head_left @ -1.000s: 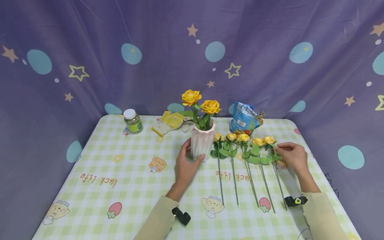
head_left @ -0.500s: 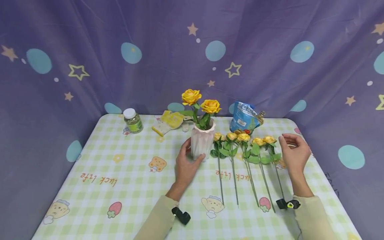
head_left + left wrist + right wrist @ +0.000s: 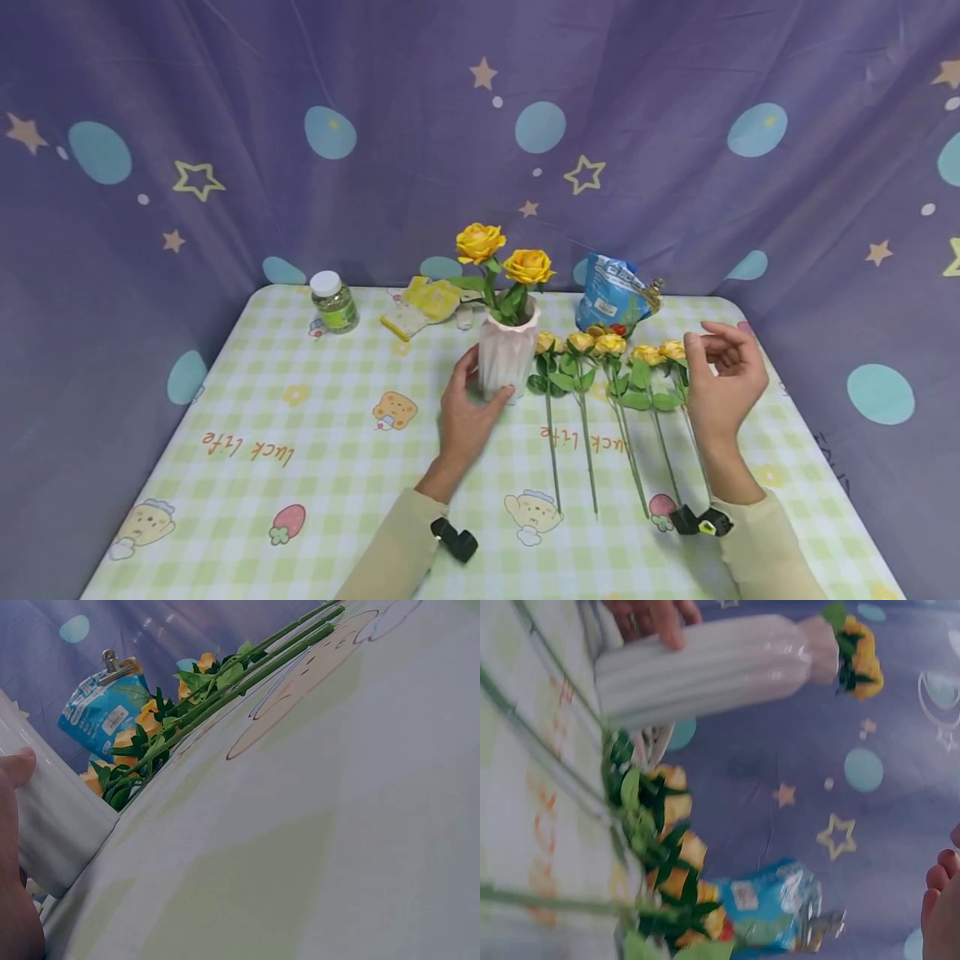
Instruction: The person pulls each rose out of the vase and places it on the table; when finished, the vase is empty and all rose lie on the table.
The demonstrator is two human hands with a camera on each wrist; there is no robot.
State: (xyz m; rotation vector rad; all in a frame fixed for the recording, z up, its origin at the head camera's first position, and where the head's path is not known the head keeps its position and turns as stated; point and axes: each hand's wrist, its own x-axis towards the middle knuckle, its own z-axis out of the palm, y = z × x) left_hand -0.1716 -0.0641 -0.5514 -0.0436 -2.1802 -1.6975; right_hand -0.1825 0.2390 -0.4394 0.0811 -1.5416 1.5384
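My left hand (image 3: 468,417) grips a ribbed pale pink-white vase (image 3: 507,358) low on its side, thumb in front. The vase stands upright on the table with two yellow roses (image 3: 504,254) rising from it. To its right, several yellow roses (image 3: 581,343) on long green stems lie side by side, heads pointing away. Over the rightmost stem is my right hand (image 3: 723,387), raised, fingers loosely bent and holding nothing. It partly hides that last rose. In the right wrist view, the fingers (image 3: 941,900) show only at the right edge.
Behind the roses stands a blue bag (image 3: 609,296) closed with a metal clip (image 3: 655,287). Left of the vase lie yellow-and-white gloves (image 3: 423,307) and a white-lidded jar (image 3: 334,304). A checked cloth (image 3: 330,500) covers the table; a purple curtain (image 3: 420,167) hangs behind.
My right hand has come away from the rightmost rose, leaving it on the table, and has lifted and turned with its forearm shifting left. The left hand and vase have stayed put.
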